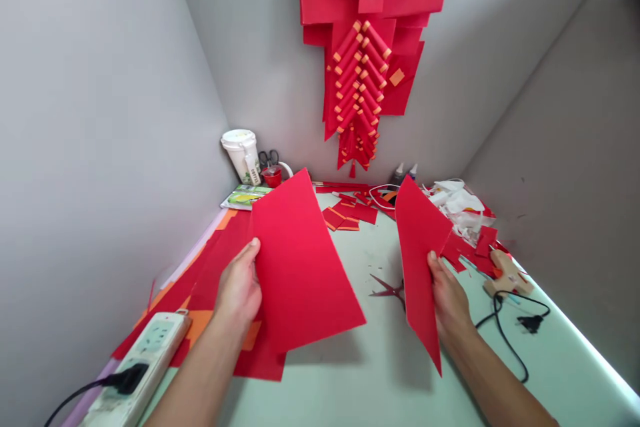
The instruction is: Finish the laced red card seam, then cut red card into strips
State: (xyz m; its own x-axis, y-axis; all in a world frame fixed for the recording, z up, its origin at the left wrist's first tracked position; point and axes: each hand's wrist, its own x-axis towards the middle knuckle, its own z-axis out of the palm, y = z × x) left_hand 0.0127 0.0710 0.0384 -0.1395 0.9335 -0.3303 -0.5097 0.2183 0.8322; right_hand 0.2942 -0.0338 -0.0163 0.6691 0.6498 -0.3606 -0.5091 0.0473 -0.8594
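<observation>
My left hand (241, 283) grips the left edge of a large red sheet (305, 267), thumb on its face, held tilted above the table. Another red sheet (420, 260), turned nearly edge-on, is held by my right hand (447, 293) at its right edge. The two sheets are apart. Between them, a pair of dark red scissors (387, 288) lies with open blades on the pale green table (350, 387), its handles partly hidden by the right sheet. More red sheets (213, 280) lie under and beyond my left forearm.
A power strip (143, 367) stands at the left, a glue gun (507, 273) with its cord at the right. Small red pieces (350, 210), a white cup (241, 155) and white scraps (457, 203) are at the back. A red paper decoration (361, 73) hangs on the wall.
</observation>
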